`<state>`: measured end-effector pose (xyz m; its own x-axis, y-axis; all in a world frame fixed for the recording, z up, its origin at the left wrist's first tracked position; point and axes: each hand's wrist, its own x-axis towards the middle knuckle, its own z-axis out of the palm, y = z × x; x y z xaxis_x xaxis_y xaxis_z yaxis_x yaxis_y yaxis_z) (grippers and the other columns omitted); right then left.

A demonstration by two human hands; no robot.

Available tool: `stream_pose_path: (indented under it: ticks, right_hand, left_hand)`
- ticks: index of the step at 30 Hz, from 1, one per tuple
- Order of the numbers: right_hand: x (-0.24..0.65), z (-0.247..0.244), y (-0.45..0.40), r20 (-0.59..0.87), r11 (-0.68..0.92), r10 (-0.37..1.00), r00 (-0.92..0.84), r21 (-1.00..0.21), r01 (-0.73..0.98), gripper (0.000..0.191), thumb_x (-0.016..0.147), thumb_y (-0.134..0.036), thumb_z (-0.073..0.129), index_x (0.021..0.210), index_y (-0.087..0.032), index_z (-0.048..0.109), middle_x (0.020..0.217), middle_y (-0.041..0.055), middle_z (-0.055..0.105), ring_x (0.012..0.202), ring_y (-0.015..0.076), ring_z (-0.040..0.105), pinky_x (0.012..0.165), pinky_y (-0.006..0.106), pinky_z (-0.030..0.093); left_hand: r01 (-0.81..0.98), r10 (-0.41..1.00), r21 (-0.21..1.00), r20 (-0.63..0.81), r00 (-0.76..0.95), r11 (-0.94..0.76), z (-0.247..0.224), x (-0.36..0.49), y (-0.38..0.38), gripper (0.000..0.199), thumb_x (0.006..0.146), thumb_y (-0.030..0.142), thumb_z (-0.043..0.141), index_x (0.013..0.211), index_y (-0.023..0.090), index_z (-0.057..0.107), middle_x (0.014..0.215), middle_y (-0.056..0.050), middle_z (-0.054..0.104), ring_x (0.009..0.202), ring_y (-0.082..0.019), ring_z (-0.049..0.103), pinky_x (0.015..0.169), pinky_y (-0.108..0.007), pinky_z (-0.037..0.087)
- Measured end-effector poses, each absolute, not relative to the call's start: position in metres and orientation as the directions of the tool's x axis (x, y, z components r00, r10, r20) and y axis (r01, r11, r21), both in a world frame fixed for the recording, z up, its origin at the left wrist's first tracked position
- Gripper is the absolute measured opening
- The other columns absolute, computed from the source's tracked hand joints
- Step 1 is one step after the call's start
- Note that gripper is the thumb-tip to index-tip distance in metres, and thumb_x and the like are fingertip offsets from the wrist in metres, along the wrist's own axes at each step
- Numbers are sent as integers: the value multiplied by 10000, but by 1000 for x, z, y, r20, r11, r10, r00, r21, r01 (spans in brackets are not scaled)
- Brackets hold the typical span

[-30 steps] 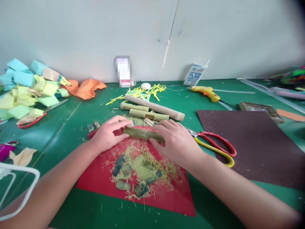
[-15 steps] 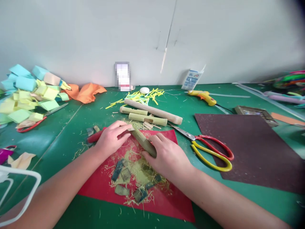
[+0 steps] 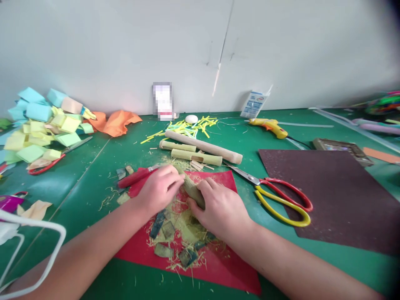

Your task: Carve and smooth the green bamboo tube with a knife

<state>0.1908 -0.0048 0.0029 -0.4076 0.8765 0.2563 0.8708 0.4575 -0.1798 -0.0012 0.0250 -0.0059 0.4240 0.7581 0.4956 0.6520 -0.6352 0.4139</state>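
My right hand is wrapped round the near end of a bamboo stick, which slants away from me over a red sheet. My left hand is closed at the stick's far part, its fingers pinched against the surface. A small piece of sandpaper appears to be in that pinch, mostly hidden by the fingers. Beneath the hands, several dark sandpaper squares lie among pale dust and shavings. A red-handled knife rests just left of my left hand.
Two cut bamboo pieces and a wooden rod lie beyond the hands. Large scissors overlap a dark brown sheet at right. Behind are a yellow glue gun and yellow strips. Folded papers pile up at left.
My left hand has slid nearer along the bamboo stick, toward my right hand, uncovering more of the knife. My right hand keeps its grip. The view has shifted slightly.
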Motion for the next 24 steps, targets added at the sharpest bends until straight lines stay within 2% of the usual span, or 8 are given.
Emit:
stream_pose_path:
  ticks: [6,9,14,17,21,24]
  right_hand:
    - [191,1,-5,273,461,872,-406,-178,870,166,804,-346,539,811,-182,563,760,18,586,645,151,537,521,283,263]
    - [192,0,-6,277,462,870,-407,-169,871,168,797,-346,543,807,-181,565,760,19,587,643,154,539,524,286,262]
    - [192,1,-7,275,457,874,-401,-183,871,179,808,-356,535,819,-181,569,758,17,590,650,154,542,524,285,264]
    - [192,2,-7,266,456,876,-403,-181,871,165,799,-342,544,812,-180,569,754,17,591,648,153,540,524,287,263]
    - [192,3,-7,261,448,880,-397,-181,875,176,813,-350,529,818,-179,574,765,22,598,653,153,542,526,285,266]
    - [192,3,-7,261,462,873,-412,-174,870,166,810,-335,531,824,-176,576,772,27,602,664,155,546,535,286,272]
  left_hand:
    - [674,730,352,535,424,-650,-7,-3,25,184,919,184,476,880,143,651,848,-66,600,804,-152,564,781,-301,473]
    - [635,712,350,492,502,-689,-7,-2,23,172,916,181,476,908,139,643,840,-64,599,800,-153,562,749,-289,477]
    - [678,728,344,539,424,-650,-6,-2,25,193,920,185,471,831,145,639,827,-58,593,789,-150,565,768,-299,472]
    - [637,713,349,491,500,-687,-6,-1,24,179,922,188,466,890,145,637,830,-60,595,791,-152,561,746,-290,476]
    - [676,725,336,529,440,-656,-5,1,22,206,927,193,456,832,148,633,811,-56,586,780,-151,555,764,-301,471]
    - [648,731,361,473,492,-671,-5,3,20,186,925,188,456,893,150,636,834,-60,589,794,-154,556,744,-293,478]
